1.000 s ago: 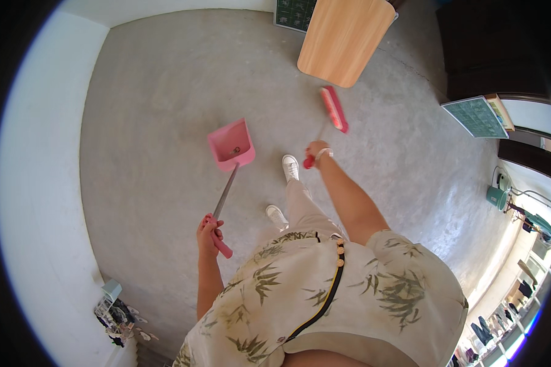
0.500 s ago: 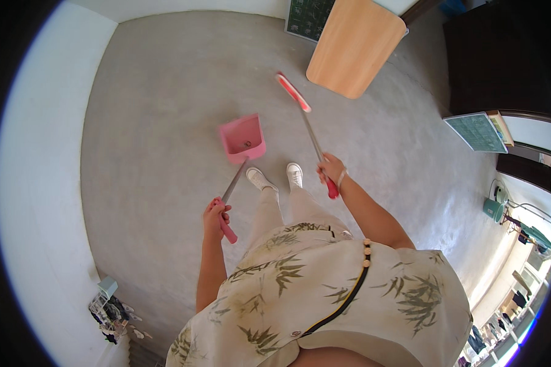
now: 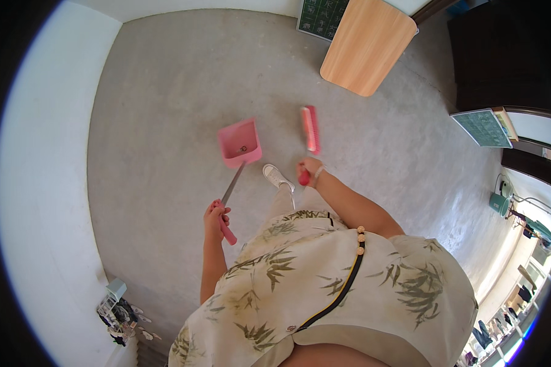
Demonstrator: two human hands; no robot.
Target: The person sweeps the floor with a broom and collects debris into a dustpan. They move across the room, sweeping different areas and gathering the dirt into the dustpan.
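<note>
Now the right hand point(image 3: 310, 170) is gripping the broom point(image 3: 311, 129), its head running lengthwise ahead; nearer the left edge of the floor point(image 3: 165, 98), the left hand point(image 3: 215, 219) is clutching the dustpan point(image 3: 234, 134).

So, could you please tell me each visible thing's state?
Pink dustpan, held, small dark debris inside
Red broom, held, head blurred
Left hand, closed on dustpan handle
Right hand, closed on broom grip
Top chalkboard, written on, partly covered by wooden board
Right chalkboard, writing unclear
</note>
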